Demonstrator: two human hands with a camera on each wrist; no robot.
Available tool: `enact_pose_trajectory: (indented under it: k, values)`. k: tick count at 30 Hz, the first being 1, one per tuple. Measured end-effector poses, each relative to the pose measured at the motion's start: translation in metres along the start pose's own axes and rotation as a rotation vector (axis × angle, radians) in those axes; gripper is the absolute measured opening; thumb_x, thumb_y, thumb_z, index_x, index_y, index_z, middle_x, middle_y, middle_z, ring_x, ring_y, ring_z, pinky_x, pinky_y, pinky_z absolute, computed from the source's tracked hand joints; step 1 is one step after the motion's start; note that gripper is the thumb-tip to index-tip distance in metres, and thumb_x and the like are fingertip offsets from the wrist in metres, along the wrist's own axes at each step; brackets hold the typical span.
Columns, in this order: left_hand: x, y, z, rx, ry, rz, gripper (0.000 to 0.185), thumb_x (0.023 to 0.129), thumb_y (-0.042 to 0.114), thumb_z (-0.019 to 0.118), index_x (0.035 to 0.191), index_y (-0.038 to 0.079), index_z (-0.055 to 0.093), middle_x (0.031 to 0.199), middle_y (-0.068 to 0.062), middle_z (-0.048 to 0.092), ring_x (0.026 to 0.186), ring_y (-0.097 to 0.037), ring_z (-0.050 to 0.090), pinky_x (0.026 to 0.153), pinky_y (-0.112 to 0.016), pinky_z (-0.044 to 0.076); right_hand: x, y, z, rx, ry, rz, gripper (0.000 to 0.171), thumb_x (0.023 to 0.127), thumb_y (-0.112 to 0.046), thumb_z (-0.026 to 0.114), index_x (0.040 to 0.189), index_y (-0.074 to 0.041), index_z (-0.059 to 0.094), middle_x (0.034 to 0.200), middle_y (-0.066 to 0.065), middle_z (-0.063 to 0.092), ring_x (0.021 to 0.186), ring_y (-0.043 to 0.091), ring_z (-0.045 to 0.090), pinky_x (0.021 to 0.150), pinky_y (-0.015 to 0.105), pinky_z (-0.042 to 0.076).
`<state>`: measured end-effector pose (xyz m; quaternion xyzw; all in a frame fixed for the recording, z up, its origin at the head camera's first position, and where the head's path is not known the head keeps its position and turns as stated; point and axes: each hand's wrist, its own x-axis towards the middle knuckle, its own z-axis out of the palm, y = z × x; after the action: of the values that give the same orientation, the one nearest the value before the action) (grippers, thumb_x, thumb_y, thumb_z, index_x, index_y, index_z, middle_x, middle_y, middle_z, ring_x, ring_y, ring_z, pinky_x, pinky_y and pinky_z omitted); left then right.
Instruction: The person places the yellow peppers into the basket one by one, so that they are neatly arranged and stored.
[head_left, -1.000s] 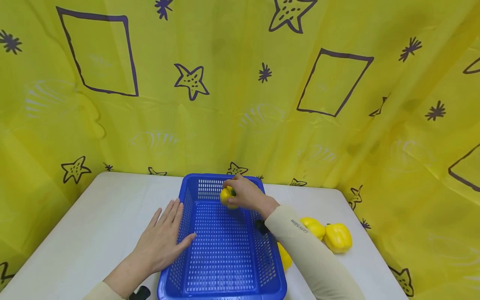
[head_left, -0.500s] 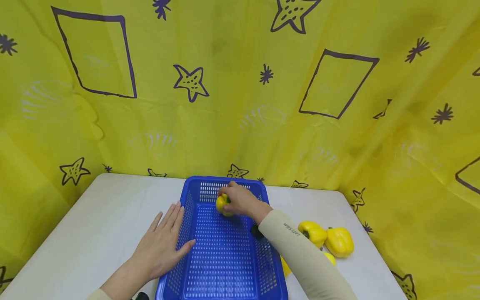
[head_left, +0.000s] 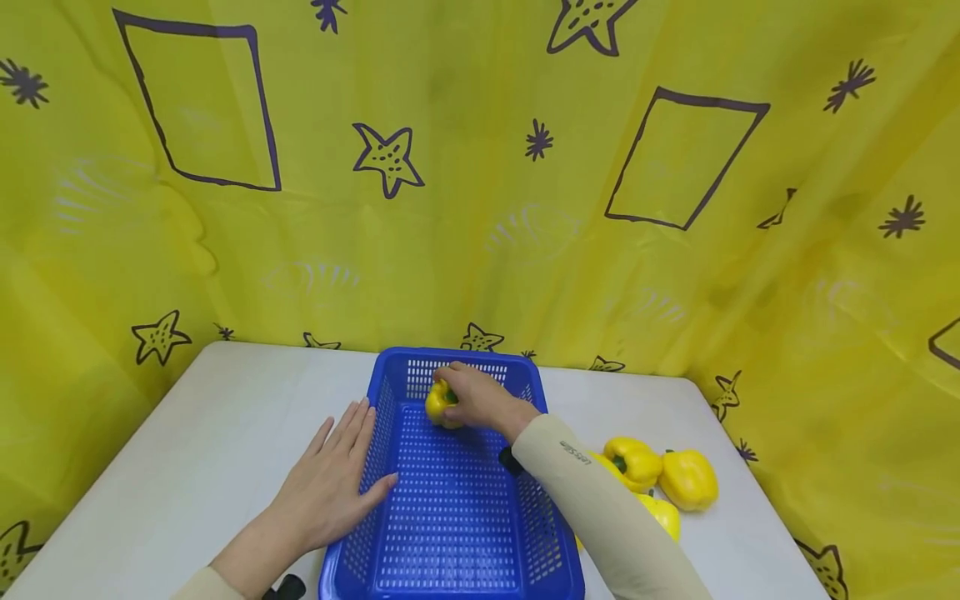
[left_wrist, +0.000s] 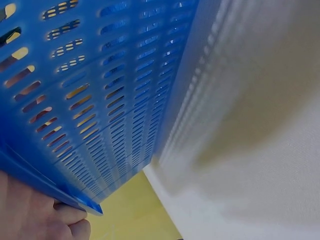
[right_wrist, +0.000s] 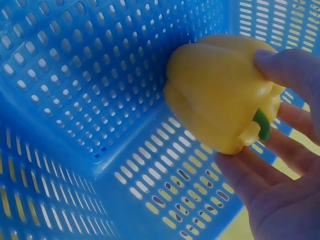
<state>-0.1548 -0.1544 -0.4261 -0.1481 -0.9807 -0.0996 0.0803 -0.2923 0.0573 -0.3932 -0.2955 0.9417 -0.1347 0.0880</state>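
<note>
Gripping yellow pepper (right_wrist: pixel 217 92) | right hand (head_left: pixel 483 400) | sleeve (head_left: pixel 600 492) reads "Let's Slim"

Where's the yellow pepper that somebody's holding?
In the head view, the held yellow pepper is inside the blue basket, near its far end and a little left of centre, gripped by the right hand.

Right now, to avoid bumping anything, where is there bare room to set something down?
Bare: the white table between left hand and left edge, and the near floor of the blue basket, short of the right hand and its yellow pepper. Crowded: right of the basket: sleeve, loose peppers.
</note>
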Motion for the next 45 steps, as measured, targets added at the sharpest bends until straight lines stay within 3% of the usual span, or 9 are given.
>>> enact_pose_trajectory:
  k: [13, 20, 26, 35, 45]
  values:
    - [0.002, 0.004, -0.002, -0.02, -0.006, 0.003, 0.084, 0.094, 0.049, 0.056, 0.152, -0.005, 0.03, 0.161, -0.022, 0.029, 0.151, -0.04, 0.023, 0.121, -0.061, 0.02, -0.013, 0.009, -0.016, -0.004, 0.029, 0.032, 0.046, 0.092, -0.022, 0.07, 0.136, -0.013, 0.058, 0.143, 0.008, 0.053, 0.128, 0.026, 0.054, 0.106, 0.04, 0.05]
    - [0.002, 0.004, 0.0, -0.017, -0.015, -0.018, 0.085, 0.094, 0.051, 0.055, 0.153, -0.005, 0.028, 0.161, -0.022, 0.027, 0.151, -0.04, 0.022, 0.122, -0.061, 0.018, -0.032, 0.03, -0.043, 0.022, 0.111, 0.04, 0.039, 0.095, -0.02, 0.065, 0.132, -0.007, 0.06, 0.135, 0.012, 0.058, 0.123, 0.028, 0.059, 0.105, 0.044, 0.049]
    - [0.001, 0.004, 0.0, -0.016, -0.012, -0.027, 0.085, 0.094, 0.051, 0.055, 0.153, -0.005, 0.029, 0.161, -0.023, 0.028, 0.151, -0.04, 0.023, 0.122, -0.061, 0.017, -0.049, 0.045, -0.06, 0.038, 0.166, 0.098, 0.035, 0.095, -0.018, 0.063, 0.129, -0.007, 0.061, 0.134, 0.013, 0.057, 0.12, 0.029, 0.06, 0.104, 0.046, 0.05]
    - [0.001, 0.004, -0.002, -0.022, -0.013, -0.023, 0.084, 0.094, 0.05, 0.056, 0.153, -0.005, 0.029, 0.161, -0.023, 0.028, 0.151, -0.04, 0.023, 0.121, -0.061, 0.018, -0.067, 0.056, -0.067, 0.032, 0.198, 0.103, 0.035, 0.094, -0.018, 0.064, 0.127, -0.005, 0.062, 0.128, 0.014, 0.06, 0.112, 0.03, 0.061, 0.099, 0.046, 0.054]
    - [0.0, 0.004, -0.002, -0.027, -0.006, -0.022, 0.084, 0.096, 0.052, 0.053, 0.153, -0.005, 0.029, 0.161, -0.023, 0.027, 0.151, -0.04, 0.024, 0.122, -0.061, 0.018, -0.091, 0.073, -0.069, 0.016, 0.22, 0.092, 0.037, 0.095, -0.019, 0.066, 0.127, -0.003, 0.061, 0.127, 0.016, 0.061, 0.117, 0.033, 0.06, 0.103, 0.051, 0.05]
